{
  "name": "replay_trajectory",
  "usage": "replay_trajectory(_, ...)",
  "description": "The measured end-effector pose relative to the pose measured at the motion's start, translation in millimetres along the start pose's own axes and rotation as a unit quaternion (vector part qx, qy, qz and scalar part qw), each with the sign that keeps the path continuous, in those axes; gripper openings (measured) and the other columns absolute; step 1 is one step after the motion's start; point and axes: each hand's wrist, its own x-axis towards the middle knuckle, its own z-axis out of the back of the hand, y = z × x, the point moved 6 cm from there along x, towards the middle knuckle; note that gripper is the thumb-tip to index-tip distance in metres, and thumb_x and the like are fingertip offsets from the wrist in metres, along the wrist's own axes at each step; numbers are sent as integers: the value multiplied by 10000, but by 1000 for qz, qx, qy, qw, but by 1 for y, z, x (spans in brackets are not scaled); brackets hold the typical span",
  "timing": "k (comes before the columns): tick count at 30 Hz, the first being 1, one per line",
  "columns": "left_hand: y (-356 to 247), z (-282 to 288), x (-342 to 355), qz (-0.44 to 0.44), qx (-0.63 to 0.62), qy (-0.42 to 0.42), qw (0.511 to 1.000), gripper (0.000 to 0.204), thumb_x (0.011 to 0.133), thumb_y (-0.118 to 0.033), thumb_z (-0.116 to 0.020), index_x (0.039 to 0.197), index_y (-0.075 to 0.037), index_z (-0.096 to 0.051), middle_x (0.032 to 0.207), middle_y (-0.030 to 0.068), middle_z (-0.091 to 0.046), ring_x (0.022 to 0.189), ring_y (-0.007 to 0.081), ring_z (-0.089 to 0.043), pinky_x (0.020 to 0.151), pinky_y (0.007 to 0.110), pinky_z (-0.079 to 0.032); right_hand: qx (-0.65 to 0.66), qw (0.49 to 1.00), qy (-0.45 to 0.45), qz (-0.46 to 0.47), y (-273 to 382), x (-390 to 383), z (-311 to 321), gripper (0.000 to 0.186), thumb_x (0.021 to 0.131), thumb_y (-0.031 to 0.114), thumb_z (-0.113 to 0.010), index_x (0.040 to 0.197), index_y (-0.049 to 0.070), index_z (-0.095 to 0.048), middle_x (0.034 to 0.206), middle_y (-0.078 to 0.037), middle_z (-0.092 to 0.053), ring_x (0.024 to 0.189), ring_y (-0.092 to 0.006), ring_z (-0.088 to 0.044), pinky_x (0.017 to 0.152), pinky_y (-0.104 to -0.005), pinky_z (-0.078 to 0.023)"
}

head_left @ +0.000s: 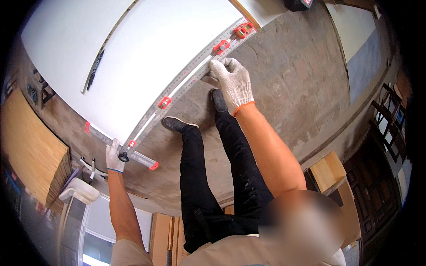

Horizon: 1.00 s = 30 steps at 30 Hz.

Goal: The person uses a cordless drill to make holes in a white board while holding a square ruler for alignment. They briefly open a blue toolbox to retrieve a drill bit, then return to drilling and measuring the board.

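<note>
A long metal T-square ruler [190, 81] with red sliding fittings lies along the near edge of a large white board [115, 66]. My left hand [114, 158], in a pale glove with a blue cuff, is closed on the T-square's crossbar beside a black knob [123, 156]. Farther up the ruler, my right hand [234, 82] wears a white knit glove with an orange cuff. Its fingers are curled together at the ruler's outer edge; whatever they pinch is hidden. A black pen [95, 71] rests on the board, left of the ruler.
A dark, narrow gap or strip [117, 25] crosses the board near the pen. Stacked wooden sheets [33, 150] stand at left, by a white plastic chair-like piece [80, 190]. Cardboard boxes [344, 204] are at lower right. My shoes [179, 125] stand on the concrete floor [293, 80].
</note>
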Motion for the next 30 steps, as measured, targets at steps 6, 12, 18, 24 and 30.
replay_trajectory(6, 16, 24, 15, 1, -28, -28, 999, 334, 1056, -155, -662, 1363, -69, -560, 1199, 73, -635, 1166, 208, -653, 960, 440, -588, -54, 998, -13, -26, 12, -18, 21, 397, 1054, 225, -681, 1220, -125, -592, 1089, -209, -732, 980, -261, -769, 862, -357, -652)
replay_trajectory(12, 14, 19, 14, -27, -51, -14, 998, 362, 1026, -86, -678, 1375, -54, -587, 1246, 80, -671, 1179, 199, -664, 1017, 392, -563, -183, 981, 38, -54, -6, -47, 14, 458, 1052, 251, -678, 1289, -133, -603, 1188, -220, -724, 1028, -246, -756, 880, -326, -636)
replay_trajectory(18, 7, 3, 13, -61, -67, 15, 996, 400, 998, -95, -714, 1379, -18, -618, 1260, 63, -687, 1148, 199, -675, 1008, 376, -555, -290, 933, 186, -105, -94, -90, -83, 680, 965, 354, -789, 1428, -102, -590, 1298, -192, -709, 1180, -246, -686, 967, -374, -586)
replay_trajectory(24, 8, 6, 14, -52, -59, 4, 997, 317, 977, -110, -743, 1272, -24, -663, 1143, 57, -730, 1044, 189, -708, 926, 361, -567, -228, 944, 172, -163, -157, -124, -149, 480, 963, 259, -780, 1266, -102, -689, 1208, -145, -723, 1106, -238, -699, 997, -380, -581)
replay_trajectory(30, 5, 1, 11, -110, -93, 50, 988, 359, 933, -118, -777, 1264, -1, -697, 1241, 121, -763, 1137, 223, -723, 1032, 370, -536, -141, 984, 89, -67, -180, -125, -161, 381, 980, 207, -781, 1239, -53, -680, 1186, -149, -714, 1085, -277, -710, 951, -451, -602)
